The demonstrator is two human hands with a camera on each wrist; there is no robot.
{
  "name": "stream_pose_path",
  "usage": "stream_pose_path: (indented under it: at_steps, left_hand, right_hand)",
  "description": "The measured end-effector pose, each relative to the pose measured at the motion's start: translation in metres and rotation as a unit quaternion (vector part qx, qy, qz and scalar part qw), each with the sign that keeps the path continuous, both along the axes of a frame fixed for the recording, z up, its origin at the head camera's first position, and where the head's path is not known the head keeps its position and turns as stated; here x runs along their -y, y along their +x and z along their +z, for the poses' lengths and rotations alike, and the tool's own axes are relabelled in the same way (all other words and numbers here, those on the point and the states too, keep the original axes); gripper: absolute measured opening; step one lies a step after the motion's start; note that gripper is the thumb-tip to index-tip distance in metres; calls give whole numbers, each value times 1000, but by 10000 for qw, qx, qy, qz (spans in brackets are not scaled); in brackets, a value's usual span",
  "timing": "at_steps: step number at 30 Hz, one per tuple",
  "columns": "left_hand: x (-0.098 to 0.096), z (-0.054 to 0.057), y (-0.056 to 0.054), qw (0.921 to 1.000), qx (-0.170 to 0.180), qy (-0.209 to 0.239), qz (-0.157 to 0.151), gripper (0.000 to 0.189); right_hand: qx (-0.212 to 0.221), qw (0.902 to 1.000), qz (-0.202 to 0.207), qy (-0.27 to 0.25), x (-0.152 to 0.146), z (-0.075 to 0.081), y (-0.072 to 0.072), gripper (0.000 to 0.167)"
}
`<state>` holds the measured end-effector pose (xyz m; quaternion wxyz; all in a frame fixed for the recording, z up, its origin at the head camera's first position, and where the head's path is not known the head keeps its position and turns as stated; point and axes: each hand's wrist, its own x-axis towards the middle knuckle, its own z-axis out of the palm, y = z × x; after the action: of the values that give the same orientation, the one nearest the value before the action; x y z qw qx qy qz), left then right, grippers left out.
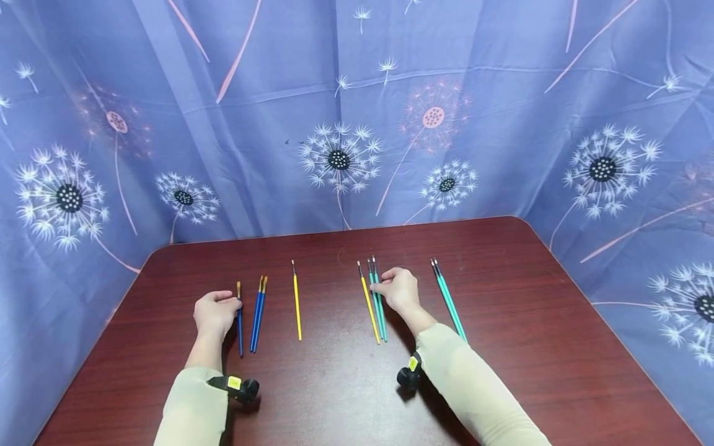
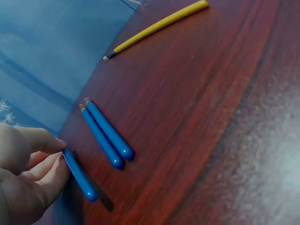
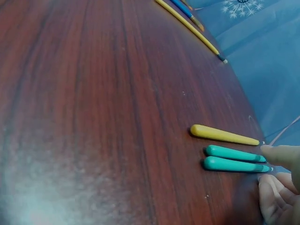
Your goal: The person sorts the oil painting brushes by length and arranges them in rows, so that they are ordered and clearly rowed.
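My left hand (image 1: 214, 314) pinches a slim blue paintbrush (image 2: 80, 178) between thumb and fingers, with its handle end pointing toward me. Just right of it lie two more blue paintbrushes (image 1: 258, 319), side by side. At the right, my right hand (image 1: 403, 291) has its thumb and fingers on either side of two teal paintbrushes (image 3: 234, 164), gripping them near their bristle ends. Close beside these, on their left, lies a yellow paintbrush (image 1: 368, 302). The fingers partly hide the upper parts of the held brushes in the wrist views.
Another yellow paintbrush (image 1: 297, 310) lies alone near the middle of the dark red wooden table (image 1: 334, 384). Two teal paintbrushes (image 1: 448, 300) lie right of my right hand, their lower ends behind the sleeve. A blue dandelion-print curtain (image 1: 268, 155) hangs behind the table.
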<state>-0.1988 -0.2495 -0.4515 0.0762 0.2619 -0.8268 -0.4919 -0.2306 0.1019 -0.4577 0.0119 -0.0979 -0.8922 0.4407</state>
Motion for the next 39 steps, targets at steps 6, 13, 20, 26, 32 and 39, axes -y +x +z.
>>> stream_pose_path:
  at_steps: [6,13,20,26,32,39]
  left_hand:
    - [-3,0,0,9994,9,-348,-43,31]
    - [-2,-2,2,9990,36,-439,-11,31]
    - [-2,-5,3,9992,-14,-404,-4,30]
    - [-2,-6,3,9991,-86,-415,55,30]
    - [-1,-6,4,9995,-88,-303,52,30]
    - [-1,-5,5,9996,-120,-253,42,30]
  right_hand:
    - [225,9997,92,-103,-3,3,-2,29]
    - [297,9958,-77,-868,-3,3,1,28]
    - [-192,9931,-395,-1089,2,-4,5,36]
    - [-363,9940,-377,-960,4,-6,7,34]
    - [-521,9930,-348,-999,3,-7,7,30]
    - [-675,9959,-322,-501,4,-12,8,29]
